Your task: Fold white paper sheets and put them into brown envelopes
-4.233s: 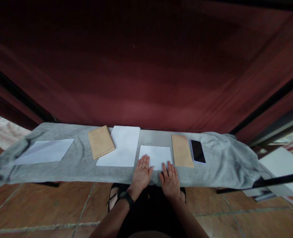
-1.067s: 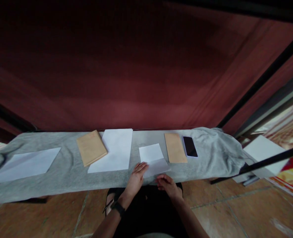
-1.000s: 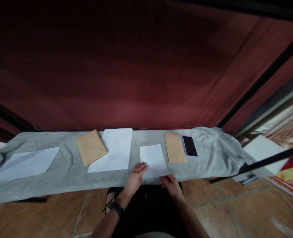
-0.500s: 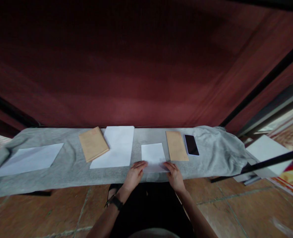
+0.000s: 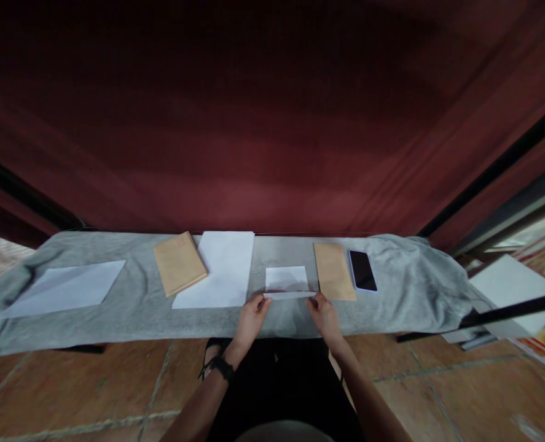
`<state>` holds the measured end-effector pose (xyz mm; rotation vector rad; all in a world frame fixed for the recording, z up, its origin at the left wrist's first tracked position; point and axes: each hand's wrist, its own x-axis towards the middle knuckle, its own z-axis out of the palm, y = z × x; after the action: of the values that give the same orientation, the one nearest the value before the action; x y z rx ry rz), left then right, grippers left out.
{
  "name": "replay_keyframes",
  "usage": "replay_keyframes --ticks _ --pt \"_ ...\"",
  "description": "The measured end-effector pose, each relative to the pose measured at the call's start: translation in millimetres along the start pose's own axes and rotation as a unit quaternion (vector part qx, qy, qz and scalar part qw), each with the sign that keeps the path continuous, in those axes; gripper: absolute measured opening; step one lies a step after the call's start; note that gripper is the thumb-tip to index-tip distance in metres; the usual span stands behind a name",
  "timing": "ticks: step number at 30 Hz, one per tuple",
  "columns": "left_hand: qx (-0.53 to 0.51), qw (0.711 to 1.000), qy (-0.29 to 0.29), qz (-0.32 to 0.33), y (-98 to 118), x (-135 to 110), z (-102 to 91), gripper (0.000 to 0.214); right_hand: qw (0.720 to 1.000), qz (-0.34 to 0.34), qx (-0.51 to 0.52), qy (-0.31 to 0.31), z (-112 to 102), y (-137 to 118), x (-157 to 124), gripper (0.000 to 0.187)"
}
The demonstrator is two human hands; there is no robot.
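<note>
White paper [image 5: 286,278] lies just left of the single brown envelope [image 5: 335,272], near edge raised. You pinch that edge at both ends: right hand [image 5: 323,315] beside the envelope, left hand [image 5: 252,317] farther off. Phone [image 5: 363,271] sits just right of the envelope.

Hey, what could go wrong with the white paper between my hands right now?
The small rectangular white paper might crease crookedly: the left hand and right hand hold the two ends of its raised near edge, which could shift unevenly. The right hand could also nudge the flat tan paper rectangle close beside it.
</note>
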<state>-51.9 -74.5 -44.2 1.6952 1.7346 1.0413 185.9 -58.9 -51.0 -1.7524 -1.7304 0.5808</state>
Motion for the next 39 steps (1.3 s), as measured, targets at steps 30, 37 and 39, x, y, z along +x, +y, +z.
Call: replay_keyframes --ticks 30,37,39 --pt "0.025 0.997 -0.072 -0.019 6 15 -4.3 0.020 0.999 -0.024 0.027 -0.004 1 0 -10 0.034" --pt "-0.037 0.998 -0.022 -0.035 9 16 -1.8 0.012 0.999 -0.021 0.035 0.013 3 -6 -2 0.032" --pt "-0.063 0.997 -0.040 -0.023 6 15 -4.3 0.010 0.997 -0.021 0.077 -0.002 1 -6 -1 0.032"
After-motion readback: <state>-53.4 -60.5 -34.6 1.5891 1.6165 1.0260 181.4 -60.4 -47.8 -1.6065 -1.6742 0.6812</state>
